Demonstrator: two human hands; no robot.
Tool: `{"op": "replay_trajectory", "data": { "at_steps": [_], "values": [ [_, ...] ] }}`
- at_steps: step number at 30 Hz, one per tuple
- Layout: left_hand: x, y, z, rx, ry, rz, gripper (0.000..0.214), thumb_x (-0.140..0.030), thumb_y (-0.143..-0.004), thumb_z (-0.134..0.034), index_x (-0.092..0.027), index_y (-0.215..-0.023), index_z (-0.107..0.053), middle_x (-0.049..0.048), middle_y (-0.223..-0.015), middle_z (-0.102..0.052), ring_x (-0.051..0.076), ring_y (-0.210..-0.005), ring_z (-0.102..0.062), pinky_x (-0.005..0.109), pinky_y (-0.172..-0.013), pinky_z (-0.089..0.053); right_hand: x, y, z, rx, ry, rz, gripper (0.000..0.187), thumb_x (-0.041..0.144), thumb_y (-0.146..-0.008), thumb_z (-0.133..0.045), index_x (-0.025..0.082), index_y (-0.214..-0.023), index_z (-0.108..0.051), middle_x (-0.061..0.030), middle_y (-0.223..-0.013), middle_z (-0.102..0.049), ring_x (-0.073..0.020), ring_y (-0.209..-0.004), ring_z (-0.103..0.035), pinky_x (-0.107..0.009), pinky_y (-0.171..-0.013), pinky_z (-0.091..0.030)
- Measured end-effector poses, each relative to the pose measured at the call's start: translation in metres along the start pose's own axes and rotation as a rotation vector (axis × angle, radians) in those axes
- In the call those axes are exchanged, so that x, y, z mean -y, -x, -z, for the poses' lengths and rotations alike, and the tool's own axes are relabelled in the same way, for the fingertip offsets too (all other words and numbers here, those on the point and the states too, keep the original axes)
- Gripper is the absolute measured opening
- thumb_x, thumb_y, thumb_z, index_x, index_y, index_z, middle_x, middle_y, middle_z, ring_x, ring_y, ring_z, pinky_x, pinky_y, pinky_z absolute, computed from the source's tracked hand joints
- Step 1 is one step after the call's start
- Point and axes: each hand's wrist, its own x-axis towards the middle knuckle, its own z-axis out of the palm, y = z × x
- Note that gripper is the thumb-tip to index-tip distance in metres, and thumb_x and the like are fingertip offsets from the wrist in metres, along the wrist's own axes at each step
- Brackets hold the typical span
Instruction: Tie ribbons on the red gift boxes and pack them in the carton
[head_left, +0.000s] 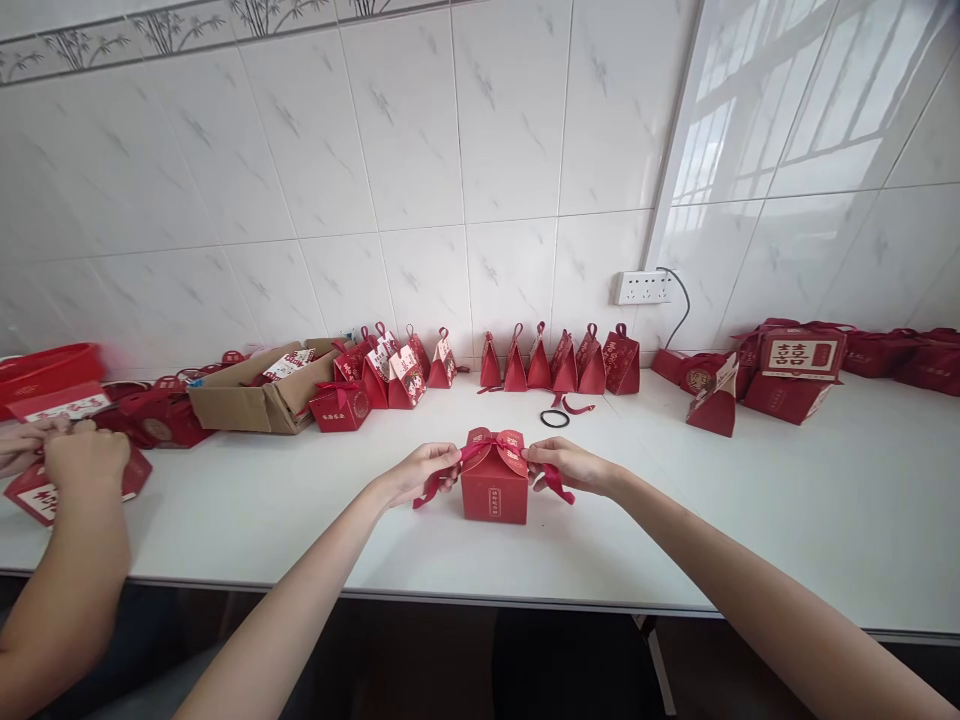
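Note:
A red gift box stands upright on the white table, its curved top flaps drawn together. Round the top runs a dark pink ribbon, crossed or knotted at the middle. My left hand pinches the ribbon at the box's left side, and a loose tail hangs below the fingers. On the opposite side my right hand grips the other part of the ribbon, its tail trailing to the right. Both hands are closed, close against the box's upper corners.
Behind the box lie a black ring and a ribbon scrap. Triangular red boxes line the wall. A cardboard carton stands left, stacked red boxes right. At far left a co-worker's hands handle another red box.

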Motion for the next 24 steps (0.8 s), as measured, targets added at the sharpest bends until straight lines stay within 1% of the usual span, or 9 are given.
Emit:
{"op": "replay_trajectory", "data": {
  "at_steps": [2,4,6,8,10,12,14,18,24],
  "values": [
    [0.002,0.000,0.000,-0.016,0.029,0.002,0.036,-0.042,-0.067,-0.075,-0.014,-0.062,-0.053,-0.0020,-0.056,-0.050,0.006,-0.048,-0.043,0.020,-0.047,-0.031,-0.002,0.001,0.000,-0.010,-0.031,0.020,0.036,0.046,-0.069,-0.074,0.014,-0.067,-0.056,0.0000,-0.060,-0.059,-0.0115,-0.056,-0.058,-0.023,-0.056,-0.046],
    [0.004,-0.002,0.000,-0.032,0.063,-0.002,0.037,-0.041,-0.066,-0.075,-0.014,-0.060,-0.050,-0.0027,-0.056,-0.049,0.005,-0.046,-0.041,0.020,-0.045,-0.028,-0.004,0.000,0.000,-0.021,-0.058,0.035,0.037,0.044,-0.066,-0.077,0.016,-0.068,-0.053,0.0037,-0.052,-0.052,-0.0104,-0.047,-0.053,-0.022,-0.048,-0.040],
    [0.007,-0.004,0.001,-0.048,0.096,-0.013,0.039,-0.041,-0.064,-0.076,-0.014,-0.060,-0.048,-0.0030,-0.057,-0.049,0.005,-0.046,-0.041,0.019,-0.044,-0.025,-0.007,-0.001,-0.001,-0.037,-0.093,0.057,0.040,0.048,-0.066,-0.076,0.016,-0.068,-0.052,0.0074,-0.048,-0.044,-0.0078,-0.043,-0.045,-0.022,-0.046,-0.038],
    [0.011,-0.006,0.002,-0.065,0.124,-0.028,0.038,-0.041,-0.063,-0.076,-0.014,-0.062,-0.049,-0.0022,-0.059,-0.051,0.005,-0.047,-0.042,0.019,-0.043,-0.025,-0.010,-0.002,-0.003,-0.060,-0.140,0.085,0.044,0.056,-0.068,-0.072,0.017,-0.066,-0.050,0.0087,-0.048,-0.038,-0.0068,-0.043,-0.042,-0.024,-0.048,-0.040],
    [0.014,-0.008,0.002,-0.085,0.148,-0.045,0.036,-0.041,-0.063,-0.076,-0.014,-0.064,-0.052,0.0000,-0.064,-0.055,0.007,-0.052,-0.047,0.020,-0.045,-0.029,-0.012,-0.004,-0.004,-0.088,-0.183,0.106,0.048,0.061,-0.068,-0.069,0.018,-0.065,-0.049,0.0070,-0.052,-0.040,-0.0083,-0.047,-0.046,-0.027,-0.053,-0.044],
    [0.018,-0.010,0.001,-0.106,0.171,-0.063,0.033,-0.040,-0.064,-0.076,-0.014,-0.067,-0.054,0.0023,-0.070,-0.059,0.010,-0.059,-0.053,0.021,-0.050,-0.034,-0.014,-0.004,-0.005,-0.117,-0.210,0.118,0.047,0.058,-0.065,-0.072,0.017,-0.064,-0.050,0.0042,-0.058,-0.046,-0.0109,-0.055,-0.053,-0.029,-0.059,-0.047],
    [0.021,-0.010,0.000,-0.121,0.191,-0.078,0.031,-0.039,-0.065,-0.076,-0.015,-0.067,-0.055,0.0035,-0.073,-0.061,0.012,-0.065,-0.056,0.023,-0.054,-0.038,-0.015,-0.002,-0.005,-0.144,-0.222,0.123,0.045,0.053,-0.062,-0.076,0.017,-0.063,-0.050,0.0022,-0.062,-0.050,-0.0125,-0.061,-0.056,-0.030,-0.063,-0.048],
    [0.029,-0.011,0.001,-0.128,0.224,-0.095,0.032,-0.037,-0.063,-0.077,-0.015,-0.063,-0.054,0.0028,-0.071,-0.061,0.013,-0.068,-0.056,0.024,-0.059,-0.041,-0.021,0.001,-0.002,-0.185,-0.213,0.111,0.047,0.053,-0.059,-0.078,0.016,-0.061,-0.050,0.0033,-0.060,-0.048,-0.0102,-0.056,-0.052,-0.027,-0.058,-0.043],
    [0.038,-0.014,0.009,-0.123,0.209,-0.082,0.030,-0.035,-0.064,-0.077,-0.014,-0.060,-0.056,0.0046,-0.067,-0.063,0.014,-0.064,-0.056,0.024,-0.057,-0.038,-0.032,0.003,0.008,-0.240,-0.142,0.089,0.048,0.054,-0.059,-0.079,0.017,-0.059,-0.049,0.0046,-0.057,-0.045,-0.0080,-0.051,-0.045,-0.026,-0.054,-0.036]
  ]
}}
